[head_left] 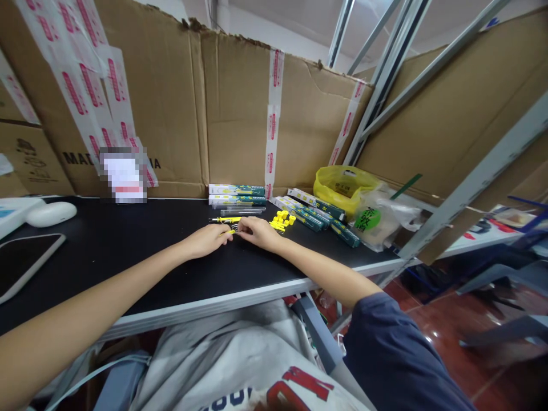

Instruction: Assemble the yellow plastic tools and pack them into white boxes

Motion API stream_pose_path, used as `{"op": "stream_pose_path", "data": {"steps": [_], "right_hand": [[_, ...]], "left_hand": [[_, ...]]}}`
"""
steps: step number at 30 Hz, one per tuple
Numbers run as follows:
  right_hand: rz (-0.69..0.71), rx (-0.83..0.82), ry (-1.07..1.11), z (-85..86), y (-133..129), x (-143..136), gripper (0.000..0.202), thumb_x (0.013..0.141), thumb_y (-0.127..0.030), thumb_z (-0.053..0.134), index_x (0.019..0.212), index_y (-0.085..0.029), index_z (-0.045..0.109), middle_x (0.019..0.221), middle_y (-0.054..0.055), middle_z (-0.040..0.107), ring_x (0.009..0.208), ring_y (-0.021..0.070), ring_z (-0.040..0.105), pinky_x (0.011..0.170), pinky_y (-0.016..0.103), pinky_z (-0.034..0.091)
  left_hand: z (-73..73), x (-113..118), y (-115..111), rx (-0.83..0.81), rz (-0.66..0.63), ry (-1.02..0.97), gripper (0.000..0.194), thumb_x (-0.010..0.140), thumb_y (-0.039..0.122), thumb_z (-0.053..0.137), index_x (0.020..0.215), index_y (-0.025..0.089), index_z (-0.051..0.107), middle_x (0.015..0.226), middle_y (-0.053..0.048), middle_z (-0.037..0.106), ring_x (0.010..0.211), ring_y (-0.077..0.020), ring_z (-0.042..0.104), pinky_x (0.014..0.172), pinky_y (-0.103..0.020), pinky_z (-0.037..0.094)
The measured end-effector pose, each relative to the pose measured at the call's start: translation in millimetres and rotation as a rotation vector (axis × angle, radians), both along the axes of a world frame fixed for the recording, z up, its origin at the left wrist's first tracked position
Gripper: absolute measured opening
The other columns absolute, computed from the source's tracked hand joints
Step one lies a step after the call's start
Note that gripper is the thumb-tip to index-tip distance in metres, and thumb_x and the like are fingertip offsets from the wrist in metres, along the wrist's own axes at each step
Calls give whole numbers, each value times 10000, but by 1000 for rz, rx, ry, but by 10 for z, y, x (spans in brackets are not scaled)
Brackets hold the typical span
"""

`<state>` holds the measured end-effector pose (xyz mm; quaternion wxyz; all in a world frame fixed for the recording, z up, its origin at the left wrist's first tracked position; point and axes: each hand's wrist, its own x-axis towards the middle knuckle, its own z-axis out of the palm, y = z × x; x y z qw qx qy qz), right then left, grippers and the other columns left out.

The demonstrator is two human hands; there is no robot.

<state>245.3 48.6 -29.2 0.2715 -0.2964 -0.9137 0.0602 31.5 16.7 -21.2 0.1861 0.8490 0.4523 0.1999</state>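
Note:
Over the black tabletop (171, 274), my left hand (206, 240) is closed on a small yellow part (232, 232) that sticks out past its fingertips. My right hand (258, 233) meets it from the right, its fingers pinched close to the end of that part; whatever they grip is too small to make out. Just behind the hands lies a yellow and black pen-like piece (226, 220). Several yellow caps and sticks (282, 219) form a small pile beside my right hand. Clear tubes (243, 211) rest farther back.
Green and white boxes (237, 190) are stacked at the back, with more boxes (321, 212) on the right. Beyond those are a yellow bag (345, 185) and a clear plastic bag (374, 220). A phone (28, 260) and white mouse-shaped object (51, 214) lie left. Cardboard (240, 108) stands behind.

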Motion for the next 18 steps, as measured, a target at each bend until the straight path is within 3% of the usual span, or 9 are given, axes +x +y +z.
{"op": "stream_pose_path", "data": {"steps": [9,18], "right_hand": [[-11,-77,0,1,-9,-10,69,901,-191,645,838,-162,649,832,27,688,764,130,588,682,217,378],[-3,-180,87,-18,8,-23,106,879,-216,642,804,-156,596,750,-4,645,669,109,548,631,211,381]], "left_hand": [[0,7,4,-27,-6,-30,315,899,369,376,836,188,626,888,-76,737,869,-226,689,827,-325,493],[-26,9,18,-1,-13,-9,304,893,339,376,855,182,633,842,-70,721,827,-219,678,802,-317,487]]}}
